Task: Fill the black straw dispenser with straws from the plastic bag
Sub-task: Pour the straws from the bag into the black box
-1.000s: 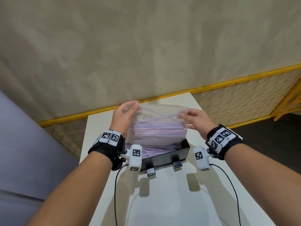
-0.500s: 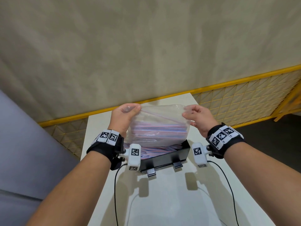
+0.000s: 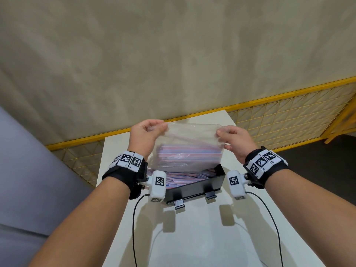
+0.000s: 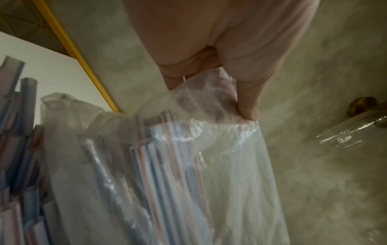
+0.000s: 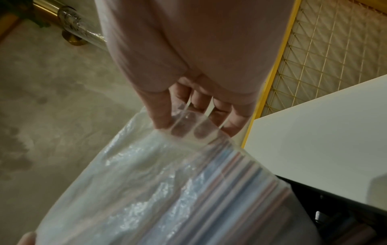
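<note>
A clear plastic bag with red, blue and white straws hangs mouth-down over the black straw dispenser on the white table. My left hand pinches the bag's upper left corner, and my right hand pinches its upper right corner. Straws lie in the open dispenser under the bag. In the left wrist view, thumb and fingers bunch the bag at its top. In the right wrist view, fingertips clamp the bag's edge. The dispenser's far side is hidden by the bag.
The narrow white table runs toward me, with two cables lying on it. A yellow-framed mesh fence stands behind and to the right. A grey surface lies to the left. A beige wall fills the background.
Both hands have lifted the bag's closed end higher over the dispenser, and my right hand has shifted from the bag's side to its top corner.
</note>
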`<action>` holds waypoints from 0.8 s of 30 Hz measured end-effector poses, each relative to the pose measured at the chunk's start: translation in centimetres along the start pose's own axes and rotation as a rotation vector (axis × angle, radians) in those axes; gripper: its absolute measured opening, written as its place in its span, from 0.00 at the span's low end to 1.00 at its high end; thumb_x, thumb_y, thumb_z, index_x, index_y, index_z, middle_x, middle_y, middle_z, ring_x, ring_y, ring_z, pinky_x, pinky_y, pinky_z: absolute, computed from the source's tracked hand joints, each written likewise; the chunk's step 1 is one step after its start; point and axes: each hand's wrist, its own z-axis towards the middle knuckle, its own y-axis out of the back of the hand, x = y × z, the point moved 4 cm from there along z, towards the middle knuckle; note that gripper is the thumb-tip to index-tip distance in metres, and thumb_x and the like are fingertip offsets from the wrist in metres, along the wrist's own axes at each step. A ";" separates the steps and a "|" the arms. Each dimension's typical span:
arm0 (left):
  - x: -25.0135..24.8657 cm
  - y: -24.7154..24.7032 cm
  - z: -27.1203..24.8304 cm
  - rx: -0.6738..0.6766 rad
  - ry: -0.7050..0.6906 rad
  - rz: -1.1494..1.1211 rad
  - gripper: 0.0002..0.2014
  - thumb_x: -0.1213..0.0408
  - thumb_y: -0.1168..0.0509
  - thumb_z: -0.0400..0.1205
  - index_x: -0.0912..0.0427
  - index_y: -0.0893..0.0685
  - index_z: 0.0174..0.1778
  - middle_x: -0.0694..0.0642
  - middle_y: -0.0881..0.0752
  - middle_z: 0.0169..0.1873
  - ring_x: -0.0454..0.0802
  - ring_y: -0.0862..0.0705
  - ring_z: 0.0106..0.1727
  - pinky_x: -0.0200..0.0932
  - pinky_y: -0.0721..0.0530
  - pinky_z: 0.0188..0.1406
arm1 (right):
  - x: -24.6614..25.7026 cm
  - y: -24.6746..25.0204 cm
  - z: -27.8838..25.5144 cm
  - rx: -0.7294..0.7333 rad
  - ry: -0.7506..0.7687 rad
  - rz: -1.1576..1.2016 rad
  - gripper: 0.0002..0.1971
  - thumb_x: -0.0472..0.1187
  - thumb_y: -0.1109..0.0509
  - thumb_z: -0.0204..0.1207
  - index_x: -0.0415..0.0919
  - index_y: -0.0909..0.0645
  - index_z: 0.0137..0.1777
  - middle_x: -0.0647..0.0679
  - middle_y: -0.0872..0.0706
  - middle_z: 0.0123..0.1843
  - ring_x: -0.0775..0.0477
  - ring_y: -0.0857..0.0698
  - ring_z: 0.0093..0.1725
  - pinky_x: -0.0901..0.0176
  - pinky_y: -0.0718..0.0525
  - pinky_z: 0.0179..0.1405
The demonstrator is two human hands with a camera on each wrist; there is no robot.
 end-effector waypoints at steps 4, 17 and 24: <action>-0.1 -0.2 -0.3 0.023 -0.026 -0.002 0.03 0.68 0.28 0.85 0.56 0.10 0.50 0.43 0.06 0.35 0.38 0.08 0.40 0.33 0.12 0.50 | -0.7 0.1 0.0 0.095 -0.087 -0.038 0.18 0.31 0.20 0.71 0.45 0.14 0.59 0.50 0.09 0.57 0.46 0.13 0.61 0.43 0.17 0.63; 3.1 0.9 -0.3 0.175 0.117 0.161 0.12 0.62 0.21 0.79 0.49 0.10 0.58 0.51 0.07 0.56 0.52 0.11 0.63 0.55 0.17 0.70 | -2.1 0.0 -0.9 -0.002 -0.029 -0.271 0.02 0.29 0.25 0.77 0.29 0.14 0.44 0.41 0.15 0.38 0.45 0.16 0.38 0.58 0.14 0.33; 3.3 0.8 -0.5 0.114 0.077 0.173 0.09 0.61 0.30 0.86 0.58 0.07 0.46 0.54 0.05 0.47 0.50 0.10 0.49 0.51 0.17 0.56 | -2.8 -0.5 -0.8 0.099 -0.014 -0.375 0.06 0.36 0.21 0.75 0.42 0.11 0.51 0.46 0.12 0.48 0.49 0.17 0.41 0.60 0.21 0.32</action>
